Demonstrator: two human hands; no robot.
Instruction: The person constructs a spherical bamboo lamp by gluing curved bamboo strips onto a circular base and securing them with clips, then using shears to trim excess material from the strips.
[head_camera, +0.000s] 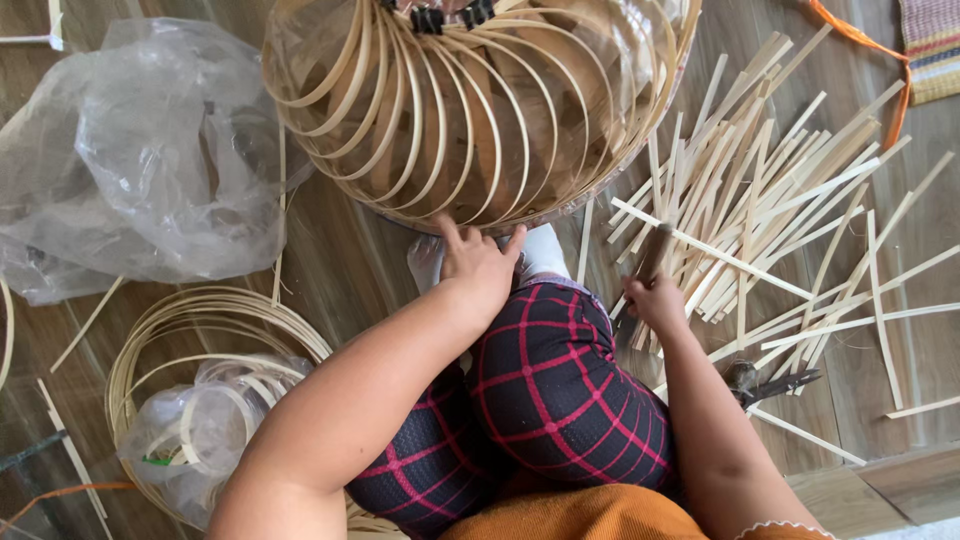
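Fingers of the left hand (478, 262) spread against the bamboo frame's (470, 110) lower rim. Right hand (655, 300) closes around what seems a tool handle (652, 255), bamboo strips (780, 200) lying just beyond its fingertips.

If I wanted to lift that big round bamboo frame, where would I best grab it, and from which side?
Probably by the bottom rim of the bamboo frame, from the near side, where the left hand already touches it. The thin curved ribs look bendy and are widely spaced, while the rim band joins them all. The right hand is at the pile of strips.
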